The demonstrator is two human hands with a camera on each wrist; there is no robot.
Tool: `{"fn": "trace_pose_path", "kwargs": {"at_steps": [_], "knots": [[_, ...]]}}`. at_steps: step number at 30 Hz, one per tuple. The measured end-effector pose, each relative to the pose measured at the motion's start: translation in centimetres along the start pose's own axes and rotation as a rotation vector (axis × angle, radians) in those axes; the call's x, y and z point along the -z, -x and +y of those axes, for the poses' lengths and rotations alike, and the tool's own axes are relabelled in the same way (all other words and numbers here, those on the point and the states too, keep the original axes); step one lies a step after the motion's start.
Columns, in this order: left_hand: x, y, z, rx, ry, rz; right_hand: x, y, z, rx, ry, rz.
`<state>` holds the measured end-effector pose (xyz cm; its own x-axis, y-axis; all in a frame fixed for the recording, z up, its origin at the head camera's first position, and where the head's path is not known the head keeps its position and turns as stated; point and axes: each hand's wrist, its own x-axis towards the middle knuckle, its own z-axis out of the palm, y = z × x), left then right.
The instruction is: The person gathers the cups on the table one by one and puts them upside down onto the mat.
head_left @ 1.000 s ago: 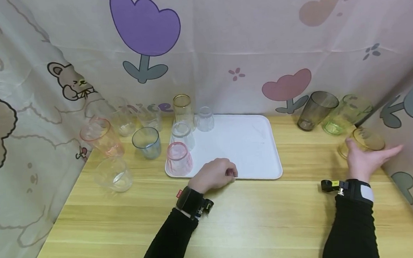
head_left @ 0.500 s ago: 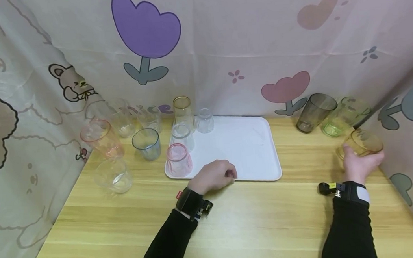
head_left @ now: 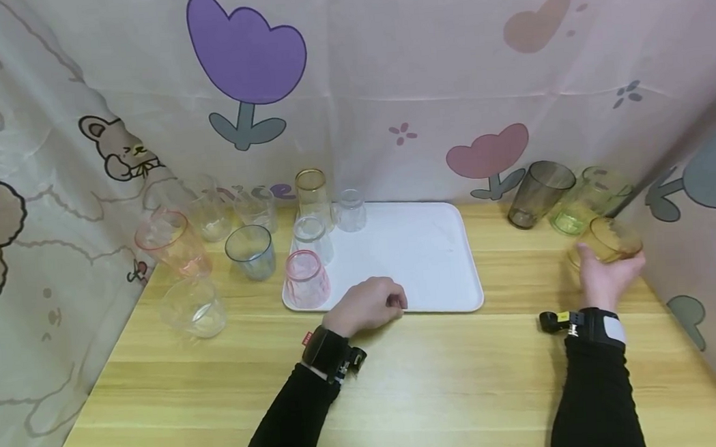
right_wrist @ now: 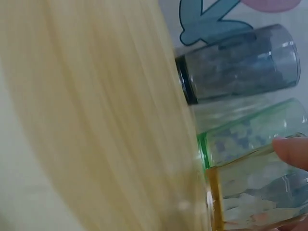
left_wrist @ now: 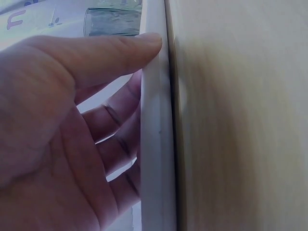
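Note:
At the table's right side my right hand point(head_left: 607, 280) grips an amber drinking glass point(head_left: 614, 238). The right wrist view shows a thumb point(right_wrist: 292, 151) against the glass's wall, its base low by the table. A green glass point(head_left: 584, 203) and a dark grey tumbler point(head_left: 539, 195) stand just behind it. My left hand point(head_left: 366, 306) holds the front edge of a white tray point(head_left: 409, 254). In the left wrist view the thumb point(left_wrist: 115, 55) lies on the tray's rim, with curled fingers at its inner side. Their tips are hidden.
On the tray's left part stand a pink glass point(head_left: 308, 285), two clear glasses and an amber-rimmed glass point(head_left: 313, 192). Farther left are a blue glass point(head_left: 252, 257), a tall pink glass point(head_left: 177, 245) and several clear ones. A printed curtain point(head_left: 372, 58) hangs behind.
My right hand has closed around the amber glass and drawn it a little to the left. The left hand stays at the tray's front edge.

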<state>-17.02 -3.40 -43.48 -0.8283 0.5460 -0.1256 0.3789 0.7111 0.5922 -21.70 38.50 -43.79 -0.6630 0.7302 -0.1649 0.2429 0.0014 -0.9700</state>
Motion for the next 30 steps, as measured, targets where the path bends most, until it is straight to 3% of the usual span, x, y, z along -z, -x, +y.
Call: {"fn": "trace_pose_path", "kwargs": {"at_steps": [4,11,16,21,30], "knots": [[-0.1,0.1,0.0,0.000,0.005,-0.001,-0.8,0.7,-0.6,0.018,-0.094,-0.010],[-0.2,0.1,0.0,-0.008,0.008,0.004,-2.6,2.3,-1.9,0.044,-0.378,-0.045],[-0.2,-0.1,0.0,-0.006,0.023,0.031,-3.8,3.8,-2.8,0.122,-0.446,-0.058],[-0.1,-0.3,-0.1,-0.026,0.044,0.124,-5.3,5.7,-3.5,0.217,-0.455,-0.096],[0.2,-0.5,0.1,-0.069,0.024,0.343,-7.6,9.1,-4.4,0.281,-0.443,-0.293]]}}
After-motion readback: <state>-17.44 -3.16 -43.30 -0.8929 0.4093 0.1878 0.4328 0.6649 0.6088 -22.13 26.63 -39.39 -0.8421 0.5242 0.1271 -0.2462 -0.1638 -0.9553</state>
